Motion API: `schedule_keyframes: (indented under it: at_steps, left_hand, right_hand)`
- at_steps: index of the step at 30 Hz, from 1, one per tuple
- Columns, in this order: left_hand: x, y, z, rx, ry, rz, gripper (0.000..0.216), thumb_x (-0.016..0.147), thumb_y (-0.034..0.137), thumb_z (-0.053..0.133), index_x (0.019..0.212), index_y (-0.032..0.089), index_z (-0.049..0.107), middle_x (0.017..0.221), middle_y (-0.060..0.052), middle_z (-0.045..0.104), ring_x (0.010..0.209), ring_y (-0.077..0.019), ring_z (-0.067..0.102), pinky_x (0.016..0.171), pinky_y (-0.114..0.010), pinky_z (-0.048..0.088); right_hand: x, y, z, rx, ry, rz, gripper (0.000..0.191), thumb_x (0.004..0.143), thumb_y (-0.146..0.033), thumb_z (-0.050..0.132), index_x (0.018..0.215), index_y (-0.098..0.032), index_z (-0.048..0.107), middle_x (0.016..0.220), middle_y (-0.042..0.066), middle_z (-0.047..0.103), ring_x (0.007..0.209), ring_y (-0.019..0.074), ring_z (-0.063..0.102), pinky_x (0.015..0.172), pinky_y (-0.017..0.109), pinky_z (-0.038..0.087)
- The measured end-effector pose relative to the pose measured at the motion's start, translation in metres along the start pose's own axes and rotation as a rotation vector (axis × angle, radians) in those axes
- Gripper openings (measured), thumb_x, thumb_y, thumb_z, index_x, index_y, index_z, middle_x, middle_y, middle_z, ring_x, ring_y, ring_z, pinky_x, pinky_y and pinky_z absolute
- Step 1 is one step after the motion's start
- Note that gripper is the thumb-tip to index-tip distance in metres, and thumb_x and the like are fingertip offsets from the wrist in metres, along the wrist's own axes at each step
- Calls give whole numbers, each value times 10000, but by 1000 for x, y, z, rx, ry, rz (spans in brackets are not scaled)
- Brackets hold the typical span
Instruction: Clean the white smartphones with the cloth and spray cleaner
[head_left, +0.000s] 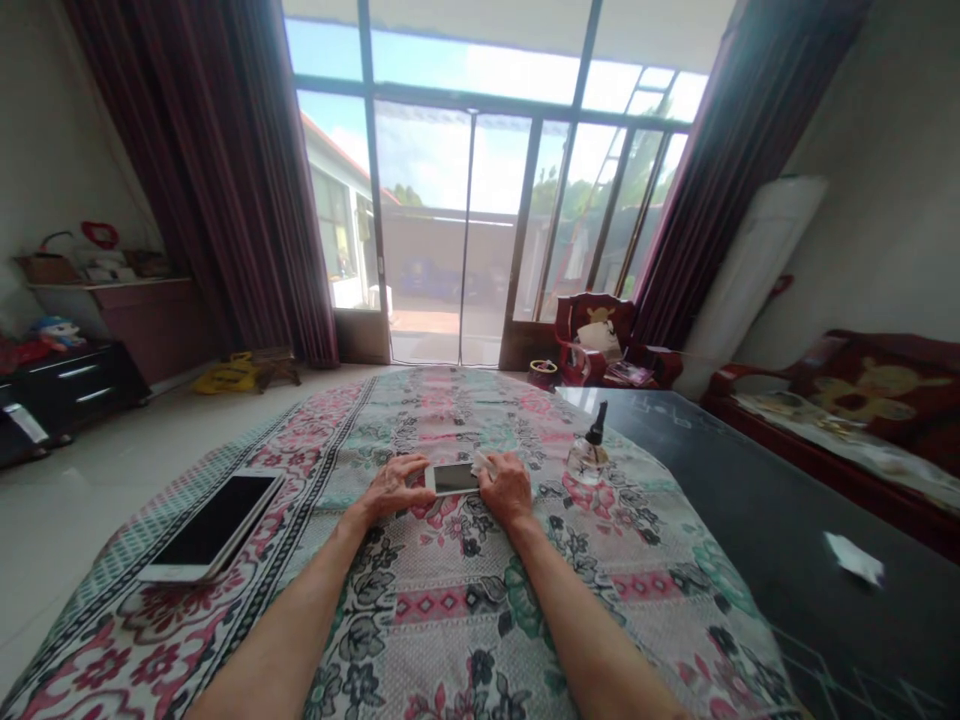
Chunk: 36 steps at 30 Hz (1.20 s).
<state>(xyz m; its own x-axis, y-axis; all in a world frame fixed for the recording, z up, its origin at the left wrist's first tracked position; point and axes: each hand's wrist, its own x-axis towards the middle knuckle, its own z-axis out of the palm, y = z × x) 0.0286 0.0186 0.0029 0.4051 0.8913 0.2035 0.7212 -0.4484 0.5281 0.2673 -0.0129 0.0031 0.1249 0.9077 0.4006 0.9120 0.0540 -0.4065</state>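
A white smartphone [454, 479] with a dark screen lies sideways in front of me on the patterned tablecloth. My left hand [394, 486] grips its left end, thumb along the near edge and fingers at the far side. Curled over the phone's right end is my right hand [505, 487], with a small white piece of tissue [478, 462] showing at its fingertips. The fingers hide that end of the phone and most of the tissue. To the right stands a clear spray bottle [589, 458] with a black nozzle, apart from both hands.
A white-framed tablet [214, 525] rests on another flat device at the left. The flowered tablecloth [450, 640] covers the table. A black tabletop [810, 520] on the right bears a crumpled white tissue [855, 558]. Wooden seats stand beyond, before glass doors [495, 240].
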Motion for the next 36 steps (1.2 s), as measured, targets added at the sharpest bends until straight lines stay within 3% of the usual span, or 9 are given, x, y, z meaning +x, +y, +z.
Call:
schedule_keyframes:
  at_steps: [3, 9, 14, 23, 28, 32, 36]
  left_hand:
    - [0, -3, 2, -25, 4, 3, 622, 651, 478, 698, 1212, 218, 635, 1369, -65, 553, 1290, -247, 464, 1100, -346, 326]
    - [2, -9, 5, -36, 12, 18, 629, 637, 480, 714, 1209, 227, 640, 1371, -69, 552, 1285, -262, 470, 1095, -358, 331]
    - [1, -9, 5, -17, 25, 40, 610, 642, 470, 721, 1203, 245, 643, 1361, -65, 562, 1279, -264, 478, 1093, -360, 335]
    - [0, -7, 5, 3, 46, 83, 586, 657, 390, 741, 1197, 180, 651, 1327, -108, 582, 1256, -279, 494, 1078, -367, 364]
    - [-1, -5, 4, 1, 54, 93, 536, 649, 388, 749, 1152, 219, 672, 1312, -82, 598, 1233, -273, 517, 1073, -368, 377]
    - [1, -7, 7, -31, 80, 93, 453, 644, 343, 744, 1071, 199, 706, 1279, -90, 619, 1201, -282, 540, 1060, -370, 390]
    - [1, -8, 8, -71, 89, 74, 528, 597, 330, 783, 1098, 183, 699, 1283, -102, 615, 1215, -288, 529, 1070, -367, 373]
  right_hand:
    - [0, 3, 0, 42, 4, -23, 218, 864, -242, 520, 1002, -212, 686, 997, 62, 625, 958, 190, 550, 869, 268, 376]
    - [2, 7, 3, 36, 22, -59, 308, 887, -192, 480, 1162, -212, 617, 1052, 71, 617, 985, 186, 555, 879, 262, 388]
    - [3, 3, 2, 3, -23, -107, 241, 912, -197, 457, 1022, -234, 669, 998, 57, 619, 970, 176, 563, 855, 238, 387]
    - [6, -51, 10, -166, -130, -159, 280, 914, -180, 433, 1084, -235, 648, 1018, 73, 645, 917, 187, 595, 760, 258, 407]
    - [9, -82, 26, -169, -197, -191, 258, 932, -242, 433, 988, -243, 685, 949, 73, 644, 882, 185, 602, 736, 264, 406]
    - [9, -87, 33, -136, -167, -204, 258, 937, -269, 438, 1003, -260, 688, 959, 61, 634, 886, 176, 597, 752, 259, 400]
    - [11, -75, 30, -136, -135, -122, 261, 928, -262, 449, 1001, -254, 700, 965, 65, 637, 877, 167, 595, 748, 253, 394]
